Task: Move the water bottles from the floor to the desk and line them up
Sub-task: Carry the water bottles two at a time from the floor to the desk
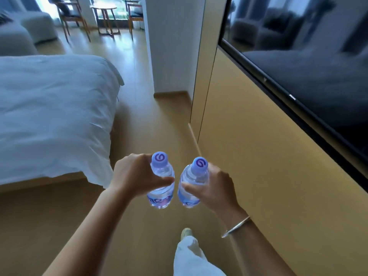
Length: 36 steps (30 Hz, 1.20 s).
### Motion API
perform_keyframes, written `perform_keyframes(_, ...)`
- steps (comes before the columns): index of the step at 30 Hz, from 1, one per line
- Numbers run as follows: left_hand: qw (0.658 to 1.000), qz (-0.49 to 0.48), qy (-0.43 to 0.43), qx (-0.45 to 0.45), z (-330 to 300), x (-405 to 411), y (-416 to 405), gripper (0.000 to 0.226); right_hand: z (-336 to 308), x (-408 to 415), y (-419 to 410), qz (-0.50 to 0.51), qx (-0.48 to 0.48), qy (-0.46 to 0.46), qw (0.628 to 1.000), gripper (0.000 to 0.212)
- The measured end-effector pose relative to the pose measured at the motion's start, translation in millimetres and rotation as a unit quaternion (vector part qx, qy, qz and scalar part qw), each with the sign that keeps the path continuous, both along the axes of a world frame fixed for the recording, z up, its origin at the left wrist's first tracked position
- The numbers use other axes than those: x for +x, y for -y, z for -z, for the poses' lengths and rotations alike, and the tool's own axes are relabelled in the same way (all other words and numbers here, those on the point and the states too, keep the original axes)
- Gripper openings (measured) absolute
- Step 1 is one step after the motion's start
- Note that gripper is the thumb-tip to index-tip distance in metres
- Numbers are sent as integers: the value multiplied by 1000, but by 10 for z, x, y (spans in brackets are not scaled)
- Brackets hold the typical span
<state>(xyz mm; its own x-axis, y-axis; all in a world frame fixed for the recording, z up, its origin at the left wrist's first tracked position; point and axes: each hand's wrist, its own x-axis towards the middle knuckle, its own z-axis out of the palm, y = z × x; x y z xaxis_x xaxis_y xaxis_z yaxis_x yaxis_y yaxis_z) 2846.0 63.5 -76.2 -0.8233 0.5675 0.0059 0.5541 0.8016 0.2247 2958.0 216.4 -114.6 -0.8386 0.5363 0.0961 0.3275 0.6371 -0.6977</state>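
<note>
Two clear water bottles with pale purple caps are held upright in front of me, above the wooden floor. My left hand (pixel 135 175) grips the left bottle (pixel 161 172) around its upper body. My right hand (pixel 214 187) grips the right bottle (pixel 194 176) the same way, and a silver bangle sits on that wrist. The two bottles hang close together, almost touching. No desk is in view.
A bed with white bedding (pixel 53 116) fills the left side. A wooden wall panel (pixel 249 146) with a dark TV screen (pixel 308 66) runs along the right. Ahead lies a floor corridor (pixel 151 120), a white pillar, and chairs with a small round table (pixel 105 14) by the window. My trouser leg and shoe (pixel 186 234) are below.
</note>
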Motion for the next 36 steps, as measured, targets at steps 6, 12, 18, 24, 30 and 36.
perform_keyframes(6,998,-59,28,15,29,-983,-524,49,-92,-1156,-617,-69,4,17,997,41)
perform_keyframes(12,993,-106,32,31,28,-1832,-890,58,-101,-2209,-1119,-124,5,20,992,44)
perform_keyframes(18,989,-140,39,34,6,-2647,-1032,55,-19,-3186,-1323,-149,-11,25,989,44)
perform_keyframes(24,990,-120,3,68,113,-3792,-1030,74,56,-4309,-1335,-162,-5,22,987,42)
perform_keyframes(30,994,-99,16,51,5,-5099,-976,58,-2,-5528,-1285,-134,-8,24,991,42)
perform_keyframes(36,993,-93,11,74,-104,-6193,-1012,71,-53,-6585,-1307,-126,-32,13,991,46)
